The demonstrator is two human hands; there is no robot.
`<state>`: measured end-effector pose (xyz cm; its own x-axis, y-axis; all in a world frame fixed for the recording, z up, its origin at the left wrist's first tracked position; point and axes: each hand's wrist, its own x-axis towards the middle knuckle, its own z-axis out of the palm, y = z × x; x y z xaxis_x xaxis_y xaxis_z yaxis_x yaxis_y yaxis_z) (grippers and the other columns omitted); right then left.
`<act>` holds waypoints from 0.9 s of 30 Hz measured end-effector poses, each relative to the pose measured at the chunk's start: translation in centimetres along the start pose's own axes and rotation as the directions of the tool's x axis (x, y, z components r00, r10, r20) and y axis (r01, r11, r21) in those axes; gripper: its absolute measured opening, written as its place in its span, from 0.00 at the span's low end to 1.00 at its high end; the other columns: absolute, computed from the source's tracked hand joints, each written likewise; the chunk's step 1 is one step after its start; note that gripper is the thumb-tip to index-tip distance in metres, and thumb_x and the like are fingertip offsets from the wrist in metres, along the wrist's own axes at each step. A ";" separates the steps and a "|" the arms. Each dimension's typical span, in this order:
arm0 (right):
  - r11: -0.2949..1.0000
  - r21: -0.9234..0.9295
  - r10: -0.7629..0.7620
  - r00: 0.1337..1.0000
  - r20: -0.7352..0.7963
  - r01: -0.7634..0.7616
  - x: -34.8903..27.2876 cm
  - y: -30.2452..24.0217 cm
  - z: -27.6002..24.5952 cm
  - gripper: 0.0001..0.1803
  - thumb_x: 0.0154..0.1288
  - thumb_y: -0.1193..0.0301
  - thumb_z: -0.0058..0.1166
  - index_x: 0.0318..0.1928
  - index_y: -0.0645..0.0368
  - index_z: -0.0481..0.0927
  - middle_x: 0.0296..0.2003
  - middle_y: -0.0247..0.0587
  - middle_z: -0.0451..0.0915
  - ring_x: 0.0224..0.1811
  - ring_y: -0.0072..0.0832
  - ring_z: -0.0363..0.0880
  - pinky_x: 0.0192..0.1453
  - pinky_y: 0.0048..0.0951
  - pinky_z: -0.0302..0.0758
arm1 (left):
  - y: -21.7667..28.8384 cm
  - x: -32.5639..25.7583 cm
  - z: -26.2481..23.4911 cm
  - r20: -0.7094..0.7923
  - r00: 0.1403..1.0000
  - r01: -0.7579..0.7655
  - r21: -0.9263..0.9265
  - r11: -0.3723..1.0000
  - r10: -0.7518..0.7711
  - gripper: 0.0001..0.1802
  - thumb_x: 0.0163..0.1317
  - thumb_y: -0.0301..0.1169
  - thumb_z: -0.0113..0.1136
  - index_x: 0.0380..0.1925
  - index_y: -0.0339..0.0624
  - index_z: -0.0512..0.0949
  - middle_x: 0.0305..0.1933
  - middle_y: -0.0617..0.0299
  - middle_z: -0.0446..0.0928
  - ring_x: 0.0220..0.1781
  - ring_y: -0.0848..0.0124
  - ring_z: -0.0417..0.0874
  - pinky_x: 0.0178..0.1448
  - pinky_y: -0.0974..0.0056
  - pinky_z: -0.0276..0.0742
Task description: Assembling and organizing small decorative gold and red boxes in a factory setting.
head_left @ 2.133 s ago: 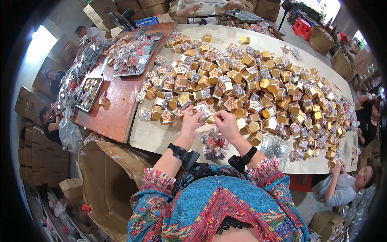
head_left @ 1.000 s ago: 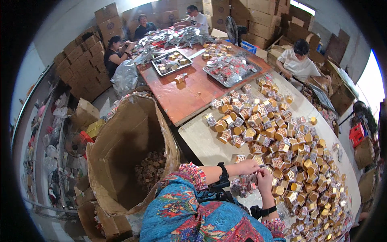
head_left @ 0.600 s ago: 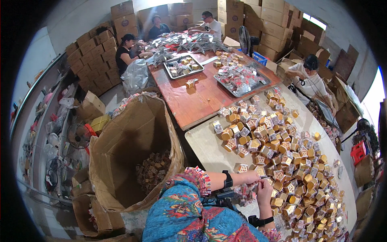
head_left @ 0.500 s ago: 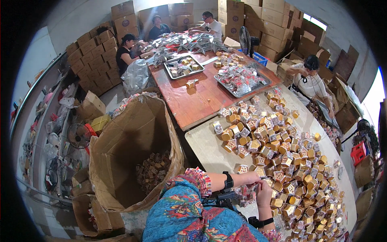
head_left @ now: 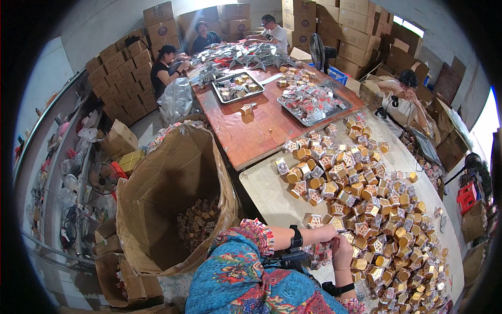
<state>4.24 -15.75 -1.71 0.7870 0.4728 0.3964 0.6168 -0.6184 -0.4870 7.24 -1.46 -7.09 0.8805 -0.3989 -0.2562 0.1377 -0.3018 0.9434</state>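
Observation:
My left hand (head_left: 325, 233) and my right hand (head_left: 342, 252) meet at the near left edge of a heap of small gold house-shaped pieces (head_left: 376, 209). Both hands have their fingers pinched close together. What lies between the fingertips is too small and covered to make out. Just beneath them, partly hidden by my wrists, is a bunch of clear plastic packets (head_left: 318, 253) with red and white in them. One gold piece with a patterned white front (head_left: 337, 223) lies right beyond my fingers. Many pieces in the heap are wrapped in clear film.
A big open carton (head_left: 157, 209) with more pieces inside stands left of the pale table (head_left: 266, 196). Past it, a red-brown table (head_left: 240, 136) carries metal trays (head_left: 238, 97) and silver stars (head_left: 246, 55). Several people sit around; stacked boxes line the walls.
My hands stay together in nearly the same spot, with only a slight shift. The person at the far left has raised their hands, and the person at the right has moved their head and arms.

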 end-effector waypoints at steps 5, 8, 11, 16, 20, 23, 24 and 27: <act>0.989 0.074 0.125 0.992 0.009 -0.126 -0.1 0.6 0.0 0.03 0.58 0.75 0.48 0.31 0.61 0.73 0.25 0.48 0.76 0.26 0.44 0.76 0.29 0.37 0.72 | 1.7 -0.6 0.3 -0.105 0.991 0.086 0.019 0.996 -0.084 0.14 0.56 0.33 0.47 0.23 0.31 0.73 0.19 0.49 0.74 0.23 0.61 0.77 0.30 0.58 0.72; 0.958 0.190 0.215 0.976 0.016 -0.214 0.0 0.2 -0.1 0.02 0.57 0.76 0.49 0.29 0.62 0.73 0.22 0.48 0.75 0.23 0.40 0.75 0.29 0.34 0.71 | 1.2 -0.8 0.4 -0.189 0.952 -0.141 0.429 0.892 0.242 0.14 0.58 0.34 0.45 0.26 0.31 0.73 0.26 0.43 0.75 0.30 0.52 0.78 0.37 0.54 0.72; 0.913 0.288 0.286 0.957 0.050 -0.288 -0.1 0.3 -0.1 0.02 0.57 0.78 0.49 0.28 0.63 0.73 0.20 0.46 0.74 0.21 0.36 0.74 0.28 0.31 0.70 | 2.3 -1.3 0.1 -0.151 0.975 -0.094 0.384 0.919 0.162 0.14 0.58 0.33 0.44 0.26 0.32 0.74 0.30 0.41 0.75 0.35 0.47 0.77 0.39 0.53 0.71; 0.917 0.324 0.244 0.970 0.010 -0.234 0.2 0.8 0.2 0.02 0.57 0.79 0.49 0.28 0.64 0.73 0.20 0.44 0.74 0.20 0.34 0.73 0.27 0.30 0.69 | 2.7 -1.1 -0.5 -0.131 0.983 -0.080 0.334 0.939 0.130 0.14 0.57 0.33 0.46 0.27 0.32 0.74 0.29 0.41 0.75 0.33 0.48 0.77 0.38 0.53 0.71; 0.862 0.387 0.310 0.945 0.109 -0.327 1.0 0.0 0.0 0.01 0.57 0.79 0.49 0.29 0.64 0.74 0.21 0.45 0.74 0.21 0.35 0.73 0.28 0.30 0.70 | 2.6 -1.5 -1.3 -0.148 0.983 -0.060 0.282 0.958 0.105 0.13 0.55 0.32 0.47 0.24 0.32 0.75 0.25 0.42 0.75 0.30 0.49 0.77 0.35 0.53 0.71; 0.923 0.327 0.210 0.978 0.016 -0.204 0.1 2.1 1.1 0.03 0.55 0.81 0.48 0.30 0.65 0.75 0.22 0.47 0.74 0.23 0.36 0.73 0.30 0.31 0.70 | 1.7 -0.3 -1.1 -0.008 0.968 -0.214 0.495 0.842 0.251 0.11 0.51 0.29 0.48 0.19 0.32 0.75 0.22 0.42 0.75 0.25 0.49 0.77 0.31 0.53 0.71; 0.937 0.295 0.202 0.979 -0.014 -0.189 0.0 2.0 0.8 0.03 0.55 0.81 0.48 0.30 0.65 0.75 0.22 0.47 0.74 0.23 0.37 0.73 0.30 0.31 0.69 | 1.8 0.2 -0.3 -0.095 0.992 -0.058 0.279 0.958 0.088 0.10 0.47 0.27 0.49 0.16 0.31 0.75 0.19 0.41 0.74 0.22 0.50 0.77 0.27 0.54 0.71; 0.910 0.303 0.284 0.958 0.045 -0.285 -0.5 1.6 0.2 0.02 0.54 0.81 0.49 0.29 0.65 0.74 0.21 0.46 0.73 0.22 0.35 0.72 0.30 0.31 0.69 | 0.1 1.2 0.5 -0.069 0.975 -0.175 0.352 0.920 0.212 0.10 0.45 0.26 0.48 0.17 0.28 0.75 0.18 0.40 0.73 0.17 0.53 0.74 0.24 0.53 0.68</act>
<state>4.84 -16.85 -2.84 0.9297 0.3054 0.2058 0.3417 -0.5071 -0.7913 8.03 -2.40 -7.39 0.9189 -0.3929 -0.0355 -0.1869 -0.5127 0.8380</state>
